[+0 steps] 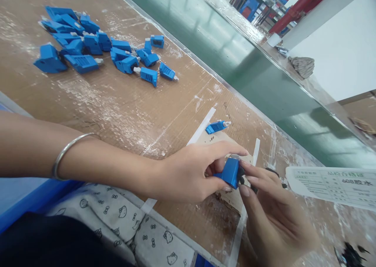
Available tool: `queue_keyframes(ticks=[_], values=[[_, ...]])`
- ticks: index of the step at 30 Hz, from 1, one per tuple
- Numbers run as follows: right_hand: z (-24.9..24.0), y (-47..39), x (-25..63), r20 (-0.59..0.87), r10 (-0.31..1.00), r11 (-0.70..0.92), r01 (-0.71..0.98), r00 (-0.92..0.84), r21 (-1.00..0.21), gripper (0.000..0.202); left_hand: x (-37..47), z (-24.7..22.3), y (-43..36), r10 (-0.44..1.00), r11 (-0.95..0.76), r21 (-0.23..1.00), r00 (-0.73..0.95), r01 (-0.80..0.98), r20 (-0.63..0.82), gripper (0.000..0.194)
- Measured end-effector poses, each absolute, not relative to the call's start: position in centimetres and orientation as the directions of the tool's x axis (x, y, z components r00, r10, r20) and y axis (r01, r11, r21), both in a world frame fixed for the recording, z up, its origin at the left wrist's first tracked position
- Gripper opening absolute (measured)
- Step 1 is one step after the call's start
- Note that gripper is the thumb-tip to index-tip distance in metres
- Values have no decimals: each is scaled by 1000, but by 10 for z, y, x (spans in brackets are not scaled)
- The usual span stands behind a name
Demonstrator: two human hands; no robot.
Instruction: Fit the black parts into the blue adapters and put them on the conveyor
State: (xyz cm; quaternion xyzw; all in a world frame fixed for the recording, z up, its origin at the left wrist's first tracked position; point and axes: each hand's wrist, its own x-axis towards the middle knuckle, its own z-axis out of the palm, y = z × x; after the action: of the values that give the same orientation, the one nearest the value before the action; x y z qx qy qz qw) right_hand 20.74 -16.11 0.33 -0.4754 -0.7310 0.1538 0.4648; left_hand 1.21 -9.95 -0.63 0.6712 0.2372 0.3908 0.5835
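My left hand, with a silver bangle on its wrist, grips a blue plastic part between thumb and fingers. Small black pieces meet the part's right end, and my right hand pinches them with thumb and fingertips. The pieces' exact shape is partly hidden by the fingers. Under both hands lies a pale board with dark stains, bordered by white tape strips. Just beyond my left hand, another blue part with a whitish tip rests near the board's far end.
A pile of similar blue parts spreads over the far left of the brown worktable. At right lies a white label with green print. Black pieces sit at the lower right. A greenish raised barrier runs along the table's far edge.
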Motion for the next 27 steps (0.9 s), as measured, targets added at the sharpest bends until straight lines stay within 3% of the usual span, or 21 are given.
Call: queue_keyframes(ticks=[6,11,15,19,23,27], values=[[3,-164,205,568,782,562,682,-255,-468,61,12,-5,-100,801,-152,976,560,-154,212,45],[3,-167,201,618,700,555,817,-358,-156,82,11,-1,-97,798,-75,979,578,-190,173,41],[1,-171,201,634,634,565,825,-443,11,78,11,3,-97,785,-17,981,605,-195,134,43],[-4,-174,203,690,590,554,832,-421,34,67,11,5,-98,767,91,973,638,-211,67,45],[-1,-176,198,651,611,537,840,-450,77,71,11,5,-99,768,118,971,639,-207,43,45],[0,-171,192,654,660,513,858,-370,-33,75,12,6,-96,770,93,978,636,-186,47,49]])
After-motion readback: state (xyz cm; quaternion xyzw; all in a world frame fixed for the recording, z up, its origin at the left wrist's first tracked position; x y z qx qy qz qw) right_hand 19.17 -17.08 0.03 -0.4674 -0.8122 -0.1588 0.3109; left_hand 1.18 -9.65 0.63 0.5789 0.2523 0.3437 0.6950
